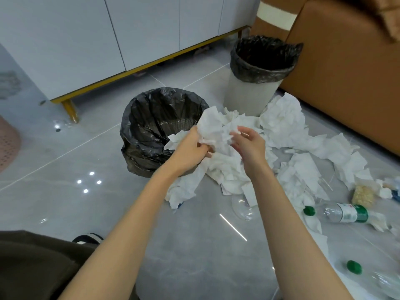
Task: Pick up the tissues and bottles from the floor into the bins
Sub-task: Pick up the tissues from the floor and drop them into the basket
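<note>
Left hands-wise: the left hand (192,148) is clamped on a crumpled tissue wad (216,131), fingers curled tight into it. The right hand (249,146) sits just beside it at 3 o'clock. Its fingers are bent loosely with the tips on the same wad, but I can't tell if it's really gripping or just touching. The wad is up off the floor (108,202), right at the 3 o'clock edge of the low black-bagged bin (138,126).

The rest of the tissues (287,126) are white, wrinkled and spread in a messy heap from under the hands out toward 3 o'clock. They reach the foot of the tall white bin (249,94) at 12 o'clock.

A clear water bottle (344,213) with a green-and-white label lies on its side at 4 o'clock. Its long axis runs 9-to-3, with the green cap pointing to 9. A second clear bottle (385,280) lies at 5 o'clock, with its green cap aimed about 10, and it's cut off by the frame edge.
</note>
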